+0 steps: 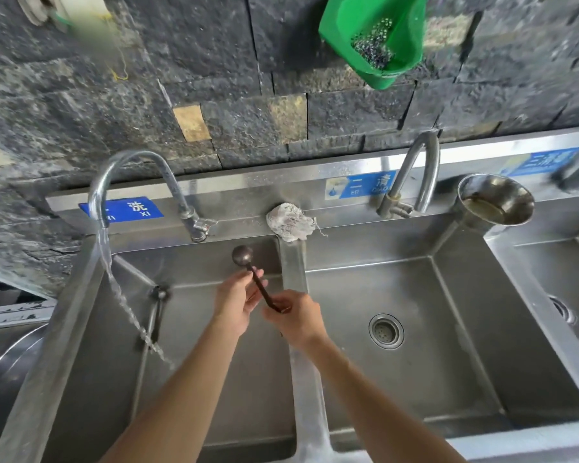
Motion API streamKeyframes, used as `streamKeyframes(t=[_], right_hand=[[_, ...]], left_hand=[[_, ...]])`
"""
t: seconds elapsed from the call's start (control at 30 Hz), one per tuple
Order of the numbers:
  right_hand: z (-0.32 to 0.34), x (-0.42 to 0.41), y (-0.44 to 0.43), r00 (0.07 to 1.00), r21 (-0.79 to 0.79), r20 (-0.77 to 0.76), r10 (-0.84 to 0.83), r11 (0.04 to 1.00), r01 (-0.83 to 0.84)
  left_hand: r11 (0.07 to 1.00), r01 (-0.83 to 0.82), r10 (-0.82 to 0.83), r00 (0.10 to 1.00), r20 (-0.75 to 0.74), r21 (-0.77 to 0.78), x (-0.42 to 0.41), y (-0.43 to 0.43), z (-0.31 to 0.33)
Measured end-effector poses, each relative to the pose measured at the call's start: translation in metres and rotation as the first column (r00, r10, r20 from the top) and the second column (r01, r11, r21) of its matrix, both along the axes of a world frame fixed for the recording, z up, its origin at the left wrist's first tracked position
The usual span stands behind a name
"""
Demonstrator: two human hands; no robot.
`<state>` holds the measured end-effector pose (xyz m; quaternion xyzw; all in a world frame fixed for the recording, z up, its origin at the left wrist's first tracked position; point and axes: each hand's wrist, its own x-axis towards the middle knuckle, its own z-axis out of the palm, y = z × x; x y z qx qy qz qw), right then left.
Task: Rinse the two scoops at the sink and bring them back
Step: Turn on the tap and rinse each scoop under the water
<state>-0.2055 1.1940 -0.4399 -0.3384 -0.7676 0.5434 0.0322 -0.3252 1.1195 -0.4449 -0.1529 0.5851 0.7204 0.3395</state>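
While both grip one scoop (248,266), left hand (236,297) sits nearer its bowl than right hand (296,317).

Quick count: two scoops, one (252,275) up in the hands and one (157,307) lying in the left basin. Two hands, left (238,300) and right (296,319). Three basins: left (214,396), middle (415,362), right (562,282). Two curved taps (137,182) (415,175), maybe a third at the far right, too blurry to say. One crumpled rag (290,222), one steel bowl (495,203), one green bucket (371,35), three blue labels (127,208) (358,187) (542,160).
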Motion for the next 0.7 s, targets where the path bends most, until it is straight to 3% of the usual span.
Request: streamKeyframes(t=[0.47, 0.7], right_hand=[[-0.028, 0.006, 0.095, 0.989, 0.172, 0.111, -0.099, 0.982, 0.079], [-0.095, 0.004, 0.15, 0.966, 0.296, 0.211, -0.151, 0.951, 0.084]], left_hand=[[0.954, 0.127, -0.192, 0.954, -0.229, -0.271, 0.024, 0.114, -0.03], [0.902, 0.21, -0.291, 0.942, -0.169, -0.378, 0.028, 0.168, -0.101]])
